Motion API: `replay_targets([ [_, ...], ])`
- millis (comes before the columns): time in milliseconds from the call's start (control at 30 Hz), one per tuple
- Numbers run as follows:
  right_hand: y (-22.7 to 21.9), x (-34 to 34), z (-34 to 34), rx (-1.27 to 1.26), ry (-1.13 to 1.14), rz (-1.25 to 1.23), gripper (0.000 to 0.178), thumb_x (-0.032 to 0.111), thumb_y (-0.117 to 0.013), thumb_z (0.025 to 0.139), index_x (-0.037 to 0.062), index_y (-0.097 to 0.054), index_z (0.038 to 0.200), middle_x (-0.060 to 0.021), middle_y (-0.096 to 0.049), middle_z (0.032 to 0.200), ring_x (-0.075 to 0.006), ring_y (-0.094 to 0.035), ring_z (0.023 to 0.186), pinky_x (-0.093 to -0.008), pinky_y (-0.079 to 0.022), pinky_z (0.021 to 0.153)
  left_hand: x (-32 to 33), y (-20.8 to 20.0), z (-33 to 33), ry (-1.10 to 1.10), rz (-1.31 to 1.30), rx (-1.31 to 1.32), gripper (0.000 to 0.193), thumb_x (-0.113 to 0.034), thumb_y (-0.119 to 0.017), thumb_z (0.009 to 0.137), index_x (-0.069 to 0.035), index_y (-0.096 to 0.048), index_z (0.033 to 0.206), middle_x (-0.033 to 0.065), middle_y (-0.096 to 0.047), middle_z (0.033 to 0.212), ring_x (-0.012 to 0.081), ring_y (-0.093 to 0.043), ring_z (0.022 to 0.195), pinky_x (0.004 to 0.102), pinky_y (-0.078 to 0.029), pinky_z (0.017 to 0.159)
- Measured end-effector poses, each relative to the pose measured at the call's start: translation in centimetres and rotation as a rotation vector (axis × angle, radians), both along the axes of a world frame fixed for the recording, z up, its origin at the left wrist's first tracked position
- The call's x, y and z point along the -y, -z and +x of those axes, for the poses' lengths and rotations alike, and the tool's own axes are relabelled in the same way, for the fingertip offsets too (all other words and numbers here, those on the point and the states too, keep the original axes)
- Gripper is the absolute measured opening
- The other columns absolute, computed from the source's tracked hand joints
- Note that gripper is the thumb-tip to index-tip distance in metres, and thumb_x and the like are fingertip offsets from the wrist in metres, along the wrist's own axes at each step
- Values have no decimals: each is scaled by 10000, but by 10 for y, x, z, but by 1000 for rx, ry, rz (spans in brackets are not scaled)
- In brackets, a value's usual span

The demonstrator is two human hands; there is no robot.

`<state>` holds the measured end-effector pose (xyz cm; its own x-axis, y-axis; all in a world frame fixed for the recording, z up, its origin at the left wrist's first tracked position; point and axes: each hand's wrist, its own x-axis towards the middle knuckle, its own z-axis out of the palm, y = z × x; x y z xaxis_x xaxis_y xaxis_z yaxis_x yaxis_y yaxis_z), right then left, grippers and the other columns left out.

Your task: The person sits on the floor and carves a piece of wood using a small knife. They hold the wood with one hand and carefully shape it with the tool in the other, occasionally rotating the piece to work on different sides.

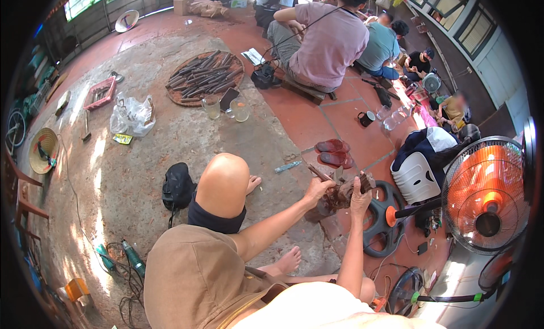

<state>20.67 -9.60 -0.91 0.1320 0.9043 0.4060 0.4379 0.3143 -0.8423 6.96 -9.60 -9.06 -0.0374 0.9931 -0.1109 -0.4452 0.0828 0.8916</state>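
Note:
My left hand (319,190) is closed around a thin dark brown stick (317,172), which slants up and to the left from my fingers. To its right, my right hand (360,197) grips a dark brown piece that looks like carved wood (343,194). Both hands are close together, and the piece lies between them; its exact shape is hard to make out. Part of it shows past the right fingers. Beyond the hands, a pair of dark red sandals (334,153) rests on the tiles, with a slim bluish tool (288,167) to their left.
An orange-centred fan (488,193) stands close at the right, its dark base (381,238) beside my right hand. A round tray of brown sticks (173,94), glass mugs (239,109) and a plastic bag (131,117) lie ahead. Power tools with cords (134,259) are at lower left; people (331,43) sit beyond.

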Motion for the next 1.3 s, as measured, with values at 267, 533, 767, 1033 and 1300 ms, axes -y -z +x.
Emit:
replay_targets([
  [267,-2,-2,-1,-28,-20,11,385,260,-651,928,-44,-607,1160,-90,-616,1104,-183,-564,1034,-311,-415,949,0,-6,-1,5,3,-5,165,-168,-683,863,-44,-589,917,34,-602,732,128,-551,621,294,-429,536],
  [533,-2,-5,-1,-30,1,61,414,289,-673,910,-47,-629,1148,-95,-670,1041,-161,-605,956,-308,-453,892,2,-9,0,15,0,-6,154,-178,-677,859,-37,-614,852,34,-611,702,124,-554,611,293,-426,541],
  [767,-2,-4,-1,-5,30,41,419,286,-671,909,-46,-631,1161,-108,-679,1053,-163,-615,964,-307,-456,889,1,-9,0,24,-2,-4,170,-187,-672,856,-32,-636,795,34,-618,676,120,-557,602,292,-423,544],
  [1033,4,-9,2,-56,2,59,414,274,-661,916,-59,-624,1160,-115,-677,1069,-176,-616,968,-312,-453,898,-4,-11,-4,96,-7,-52,210,-197,-666,852,-26,-661,729,33,-626,646,117,-560,592,290,-420,548],
  [1300,0,-5,-3,-37,-13,53,410,280,-660,919,-64,-624,1141,-106,-667,1054,-170,-603,973,-313,-448,905,-13,-23,-3,-122,210,-750,171,-170,-668,826,-22,-684,741,29,-631,642,112,-564,571,296,-417,528],
])
